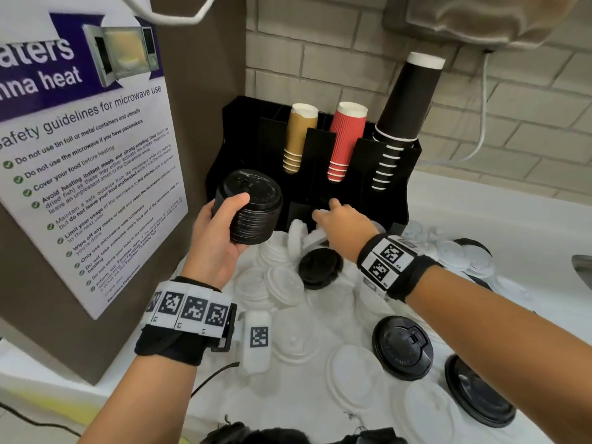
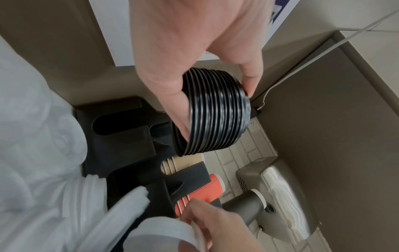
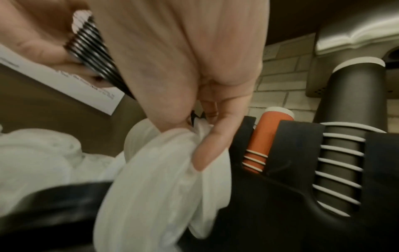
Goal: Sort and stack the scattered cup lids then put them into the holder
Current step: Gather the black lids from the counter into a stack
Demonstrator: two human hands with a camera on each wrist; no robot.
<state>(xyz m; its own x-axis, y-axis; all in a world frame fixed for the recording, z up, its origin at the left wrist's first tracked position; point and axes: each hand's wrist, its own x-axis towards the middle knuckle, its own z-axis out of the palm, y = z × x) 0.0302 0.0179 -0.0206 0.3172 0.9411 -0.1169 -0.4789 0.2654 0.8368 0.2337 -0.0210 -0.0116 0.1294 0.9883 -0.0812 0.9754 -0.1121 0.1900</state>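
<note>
My left hand point(image 1: 224, 225) grips a thick stack of black lids point(image 1: 250, 208), lifted and tilted in front of the left end of the black holder point(image 1: 395, 193). In the left wrist view thumb and fingers wrap that black stack point(image 2: 215, 110) above an empty slot of the holder point(image 2: 121, 136). My right hand point(image 1: 333, 219) reaches to the holder's front, where thumb and forefinger pinch white lids point(image 3: 168, 170) standing on edge against the holder point(image 3: 280, 204). White lids point(image 1: 282, 286) and black lids point(image 1: 320, 267) lie scattered on the counter.
The holder's back slots carry tan cups point(image 1: 298, 139), red cups point(image 1: 344, 142) and a tall stack of black cups point(image 1: 405, 104). More black lids point(image 1: 402, 347) lie at the front right. A poster point(image 1: 89, 155) covers the left panel. A sink edge point(image 1: 581, 267) shows at right.
</note>
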